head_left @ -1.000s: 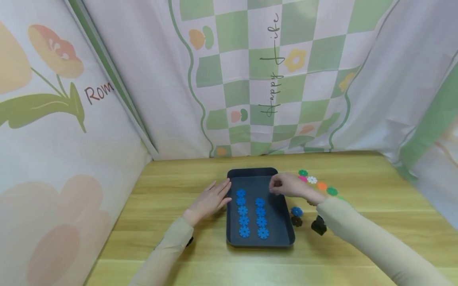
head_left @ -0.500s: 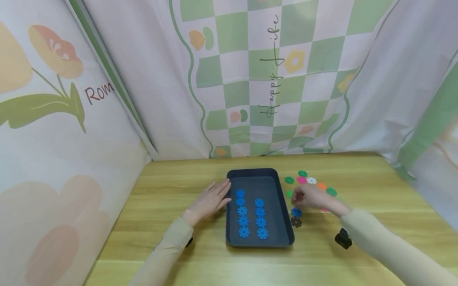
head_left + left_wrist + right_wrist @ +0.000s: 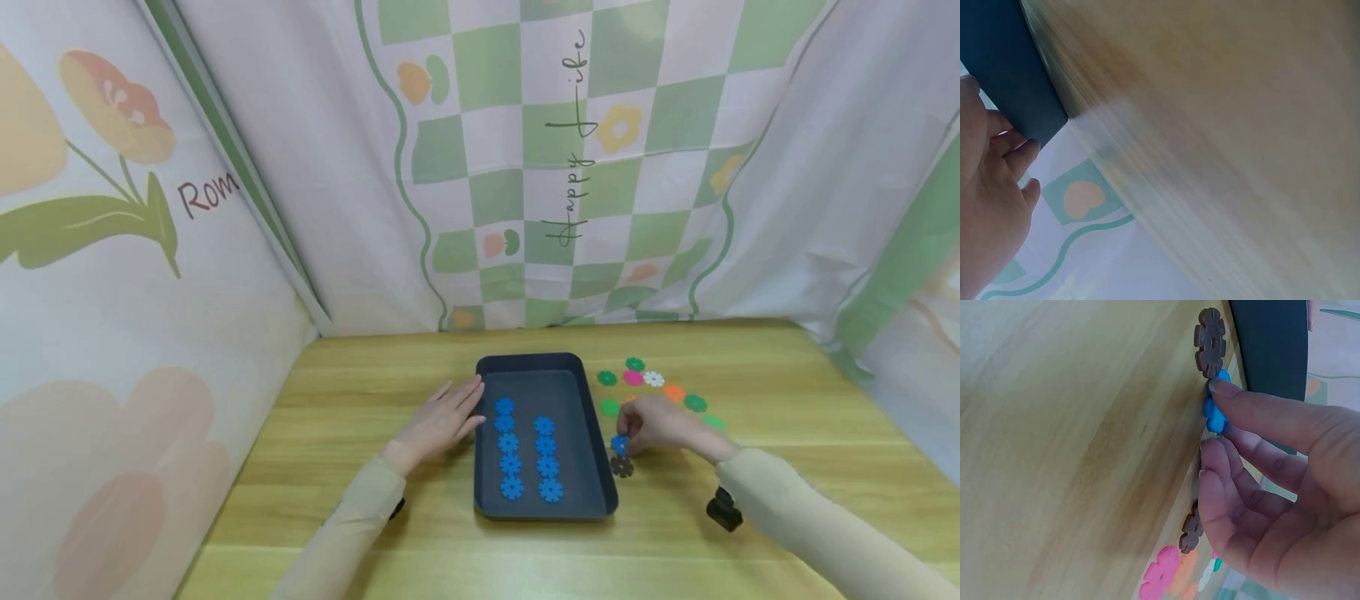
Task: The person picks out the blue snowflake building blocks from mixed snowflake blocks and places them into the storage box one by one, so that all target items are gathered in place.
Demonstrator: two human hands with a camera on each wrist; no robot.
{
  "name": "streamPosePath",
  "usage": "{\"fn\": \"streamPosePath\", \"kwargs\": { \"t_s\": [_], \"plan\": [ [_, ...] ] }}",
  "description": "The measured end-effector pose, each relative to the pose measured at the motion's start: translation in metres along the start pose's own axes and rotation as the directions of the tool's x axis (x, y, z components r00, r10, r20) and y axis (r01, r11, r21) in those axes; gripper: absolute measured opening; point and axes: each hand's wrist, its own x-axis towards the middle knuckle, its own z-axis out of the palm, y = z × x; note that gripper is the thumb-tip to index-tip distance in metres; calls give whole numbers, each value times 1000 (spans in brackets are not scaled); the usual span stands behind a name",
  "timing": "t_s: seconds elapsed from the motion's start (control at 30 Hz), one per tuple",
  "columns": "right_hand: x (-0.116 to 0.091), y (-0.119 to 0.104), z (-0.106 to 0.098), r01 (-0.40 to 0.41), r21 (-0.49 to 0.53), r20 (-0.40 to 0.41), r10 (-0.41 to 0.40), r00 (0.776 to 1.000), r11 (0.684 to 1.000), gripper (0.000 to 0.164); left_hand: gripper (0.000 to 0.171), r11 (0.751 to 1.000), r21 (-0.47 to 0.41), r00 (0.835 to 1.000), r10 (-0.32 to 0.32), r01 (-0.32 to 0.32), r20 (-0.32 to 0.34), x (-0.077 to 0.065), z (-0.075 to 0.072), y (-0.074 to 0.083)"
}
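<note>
Blue plastic snowflake discs [image 3: 510, 462] lie in two columns inside a dark grey tray [image 3: 577, 400] in the head view. My left hand [image 3: 438, 423] rests against the tray's left rim, its fingers fairly straight; the left wrist view has the fingertips at the tray wall [image 3: 1007, 69]. Right of the tray, my right hand [image 3: 660, 423] pinches a blue snowflake disc [image 3: 1215, 415] on the table, with the thumb on its near face. A brown snowflake disc [image 3: 622, 466] lies right beside that blue one.
Loose snowflake discs lie on the wooden table [image 3: 375, 550] right of the tray: green [image 3: 607, 378], pink [image 3: 633, 378], white [image 3: 654, 378], orange [image 3: 673, 392] and others. A printed curtain [image 3: 495, 167] hangs behind the table.
My right hand has moved from over the tray rightward and down to the blue disc beside it, and now pinches it. My left hand and the tray have stayed put.
</note>
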Motion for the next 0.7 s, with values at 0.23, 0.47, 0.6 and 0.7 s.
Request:
{"fn": "streamPosePath", "kwargs": {
  "t_s": [0.23,0.47,0.6,0.7],
  "plan": [
    [1,1,2,-7,11,-15,7,1000,1000,26,61,1000,-2,1000,5,-5,-6,0,0,0],
    [-1,2,2,54,37,-42,-52,998,998,18,60,1000,7,1000,14,-14,-16,0,0,-1],
    [0,2,-1,114,47,-68,-111,991,992,10,60,1000,15,1000,18,-17,-22,0,0,-1],
    [1,0,-4,131,66,-70,-127,989,989,6,60,1000,11,999,20,-20,-25,0,-1,0]
  ]
}}
